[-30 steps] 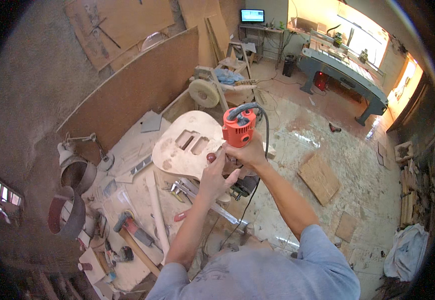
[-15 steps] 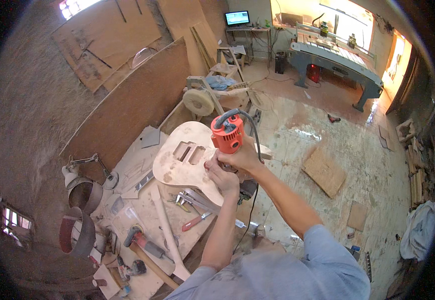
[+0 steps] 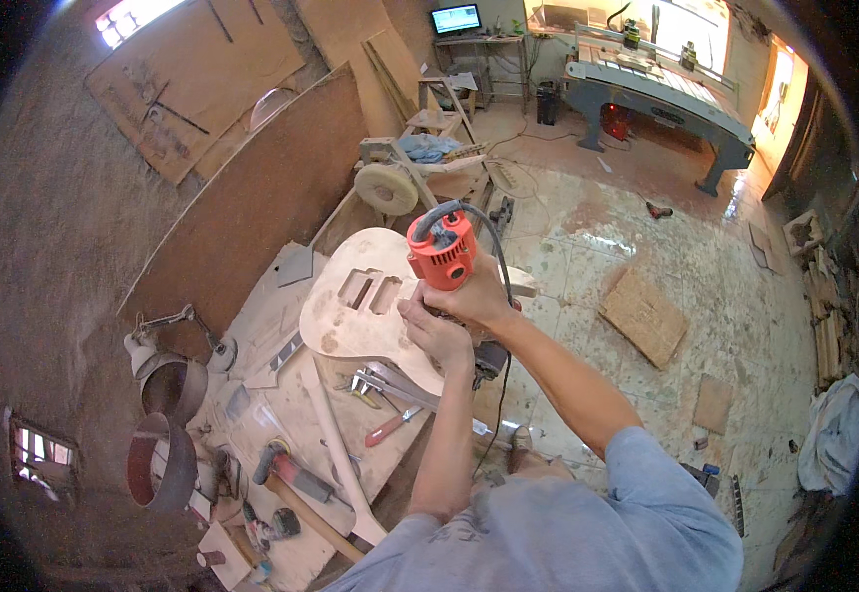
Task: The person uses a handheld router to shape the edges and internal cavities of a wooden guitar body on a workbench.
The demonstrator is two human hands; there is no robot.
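Note:
A red handheld router (image 3: 441, 252) with a dark cord stands on a pale wooden guitar body (image 3: 336, 321). My right hand (image 3: 481, 298) is wrapped round the router's motor housing. Low at the router's base, my left hand (image 3: 439, 335) has its fingers curled against it, close to the body's surface. The router's base and bit are hidden behind my hands. Two rectangular pockets are cut into the guitar body, left of the router. The body lies on a cluttered workbench (image 3: 281, 407).
On the bench lie calipers (image 3: 390, 387), a red-handled tool (image 3: 395, 426), a long pale guitar neck (image 3: 336, 434) and an angle grinder (image 3: 289, 469). Sanding belts (image 3: 161, 459) stand at the left. A wooden board (image 3: 643, 318) lies on the floor; a CNC machine (image 3: 656, 104) stands far right.
The whole view has shifted slightly. My left fingers have moved a little at the router's base, and a red bit beside them no longer shows. Both hands stay at the router.

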